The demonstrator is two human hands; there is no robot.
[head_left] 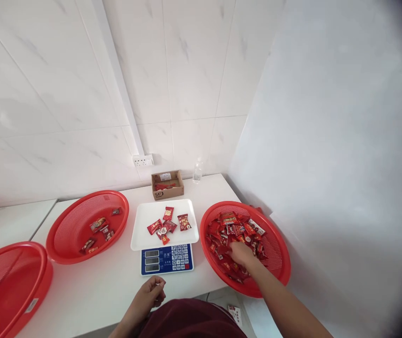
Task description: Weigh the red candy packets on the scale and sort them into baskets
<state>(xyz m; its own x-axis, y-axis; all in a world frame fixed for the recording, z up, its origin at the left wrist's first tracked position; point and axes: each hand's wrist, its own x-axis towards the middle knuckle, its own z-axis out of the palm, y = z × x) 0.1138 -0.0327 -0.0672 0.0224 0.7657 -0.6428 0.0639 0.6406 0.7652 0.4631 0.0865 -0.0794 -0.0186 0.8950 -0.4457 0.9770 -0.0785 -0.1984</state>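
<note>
My right hand [240, 253] reaches into the red basket [278, 244] on the right, its fingers down among several red wrapped candies [231, 225]; whether it grips one is hidden. My left hand [150, 295] rests at the table's near edge, fingers curled, just below the blue scale [167, 258]. The scale's white tray [141, 234] holds several red candy packets [167, 223].
A second red basket [67, 234] left of the scale holds a few candies. A third red basket [7, 281] sits at the far left. A small cardboard box [167, 184], a clear bottle [197, 171] and a wall socket [143, 161] are at the back.
</note>
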